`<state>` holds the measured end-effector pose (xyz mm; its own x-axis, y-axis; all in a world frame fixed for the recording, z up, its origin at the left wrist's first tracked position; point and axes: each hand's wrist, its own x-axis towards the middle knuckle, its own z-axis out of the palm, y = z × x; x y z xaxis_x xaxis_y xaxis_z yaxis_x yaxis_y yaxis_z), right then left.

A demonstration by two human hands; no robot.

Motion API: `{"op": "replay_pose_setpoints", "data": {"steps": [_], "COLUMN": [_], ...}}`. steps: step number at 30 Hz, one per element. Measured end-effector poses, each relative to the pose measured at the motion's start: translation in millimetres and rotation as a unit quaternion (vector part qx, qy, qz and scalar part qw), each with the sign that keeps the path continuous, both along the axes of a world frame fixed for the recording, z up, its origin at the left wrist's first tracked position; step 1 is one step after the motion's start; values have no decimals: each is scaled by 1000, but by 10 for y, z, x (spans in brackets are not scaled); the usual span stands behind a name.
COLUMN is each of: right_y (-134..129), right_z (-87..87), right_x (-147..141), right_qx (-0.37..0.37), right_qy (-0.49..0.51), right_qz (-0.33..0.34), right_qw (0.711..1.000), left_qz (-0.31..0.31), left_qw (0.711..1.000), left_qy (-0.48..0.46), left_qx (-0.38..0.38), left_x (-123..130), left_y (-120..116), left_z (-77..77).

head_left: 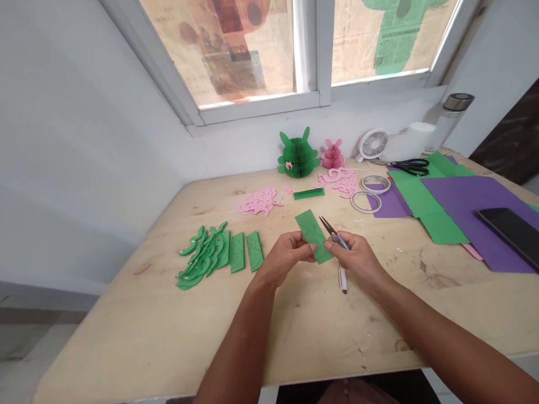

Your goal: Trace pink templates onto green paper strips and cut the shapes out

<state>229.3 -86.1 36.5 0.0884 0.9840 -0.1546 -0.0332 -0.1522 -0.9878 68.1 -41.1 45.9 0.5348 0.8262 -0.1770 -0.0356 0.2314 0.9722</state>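
Observation:
A green paper strip (310,229) with drawn curved lines is pinched by my left hand (290,253) at its lower left edge. My right hand (353,252) holds small scissors (331,229) with blue handles, their blades pointing up and away beside the strip; its fingers also touch the strip's right edge. Below the hands a white pen (342,280) lies on the table. To the left are two separate green strips (237,252) and a heap of cut green curved pieces (202,255). A folded green strip (309,194) lies beyond the hands.
Pink cut pieces (261,202) lie on the wooden table (168,336). Green (298,156) and pink (332,154) paper figures stand by the wall. On the right are tape rolls (366,202), black scissors (410,166), purple sheets (475,207), a phone (511,233), a fan (373,145) and a bottle (448,123).

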Motion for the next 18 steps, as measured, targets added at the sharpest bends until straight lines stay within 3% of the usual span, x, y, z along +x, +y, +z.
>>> {"op": "replay_pose_setpoints", "data": {"steps": [7,12,18], "right_y": [28,-13,-48], "right_z": [-121,-74,-48], "right_x": [-25,-23,-31], "right_qx": [19,34,9], "right_qy": [10,49,85], "right_qz": [-48,-57,11], "right_qw": [999,997,996], "left_qz": [102,169,240], "left_qw": [990,983,969], "left_qy": [-49,-50,-51], "left_qx": [-87,-59,-22], "left_x": [132,163,145], "left_y": [-41,-25,-20], "left_z": [-83,-94,-28]}}
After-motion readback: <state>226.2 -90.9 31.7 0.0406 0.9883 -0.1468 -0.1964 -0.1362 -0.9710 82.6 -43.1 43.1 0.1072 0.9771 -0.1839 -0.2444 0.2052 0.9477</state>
